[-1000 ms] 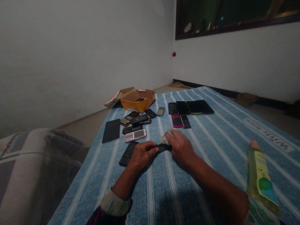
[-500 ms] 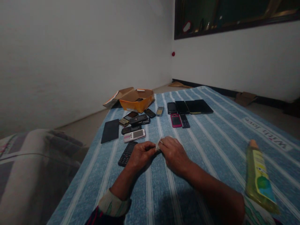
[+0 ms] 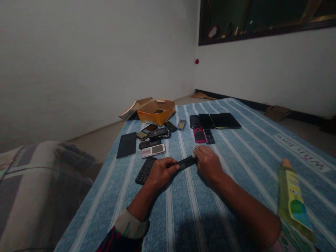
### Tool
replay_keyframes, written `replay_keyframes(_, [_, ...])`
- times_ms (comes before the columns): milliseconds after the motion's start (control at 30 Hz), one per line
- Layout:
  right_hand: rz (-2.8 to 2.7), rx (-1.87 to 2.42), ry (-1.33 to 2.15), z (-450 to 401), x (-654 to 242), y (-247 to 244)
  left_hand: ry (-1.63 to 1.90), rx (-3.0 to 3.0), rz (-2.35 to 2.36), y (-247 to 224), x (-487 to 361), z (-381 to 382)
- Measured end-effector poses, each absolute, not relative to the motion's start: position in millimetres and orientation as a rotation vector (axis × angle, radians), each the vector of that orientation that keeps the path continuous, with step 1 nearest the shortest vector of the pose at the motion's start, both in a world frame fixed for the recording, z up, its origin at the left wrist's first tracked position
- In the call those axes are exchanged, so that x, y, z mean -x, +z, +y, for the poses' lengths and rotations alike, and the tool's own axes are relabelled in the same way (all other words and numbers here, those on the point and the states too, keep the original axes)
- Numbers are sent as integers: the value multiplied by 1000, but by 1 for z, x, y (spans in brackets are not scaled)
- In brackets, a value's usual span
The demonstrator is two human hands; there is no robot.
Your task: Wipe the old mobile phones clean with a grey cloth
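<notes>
Black phone (image 3: 187, 163) partly hidden; left fingers (image 3: 172, 169) pinch it, right fingers (image 3: 204, 151) clutch obscured wad (image 3: 194, 153).

A room in a home, as far as we can tell.
We see white walls (image 3: 91, 63) meeting in a corner, a dark-framed window (image 3: 275, 17), black skirting (image 3: 252, 104), a striped cover (image 3: 34, 196) draped at left, and a blue striped cloth (image 3: 249, 168) printed "With love" over a flat surface; whether table or bed, we cannot tell.
</notes>
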State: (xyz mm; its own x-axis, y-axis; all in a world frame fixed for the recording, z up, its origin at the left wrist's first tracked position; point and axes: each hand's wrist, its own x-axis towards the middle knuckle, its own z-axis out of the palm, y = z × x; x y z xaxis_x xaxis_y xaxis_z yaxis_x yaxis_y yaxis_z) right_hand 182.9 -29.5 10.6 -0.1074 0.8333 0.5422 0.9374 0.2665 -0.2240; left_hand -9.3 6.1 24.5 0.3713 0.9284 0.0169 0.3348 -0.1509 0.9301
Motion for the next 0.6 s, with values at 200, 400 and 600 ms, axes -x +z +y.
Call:
replay_keyframes(200, [-2186,1291,-310,-38,-157,6,816,-1694,1090,25,9,6])
replay_keyframes(400, [-2033,1609,-179,-24,-188,-1,787,-1667,1151,27,9,6])
replay_keyframes(600, [-1869,1531,-135,-23,-191,-2,830,-1639,1155,22,9,8])
